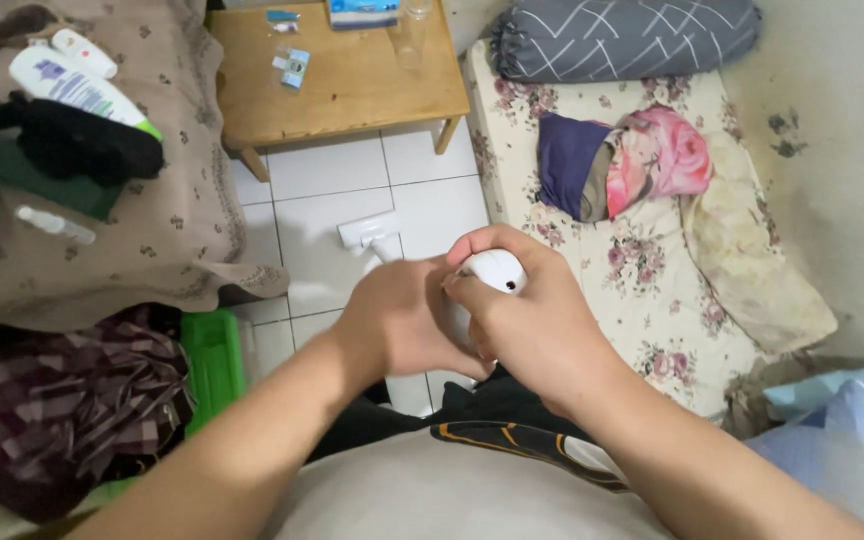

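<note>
Both hands gripping the white handheld vacuum (492,272): left hand (397,320) round its body, right hand (532,320) clamping the top. Twisting w/ uneven force could be risking a slip.

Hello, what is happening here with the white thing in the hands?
A person holds a white stick-like appliance with both hands. The left hand wraps its body and the right hand covers the rounded top. Its flat white head points down toward the white tiled floor. A mattress with a floral sheet lies on the right, and a small wooden table stands beyond.
</note>
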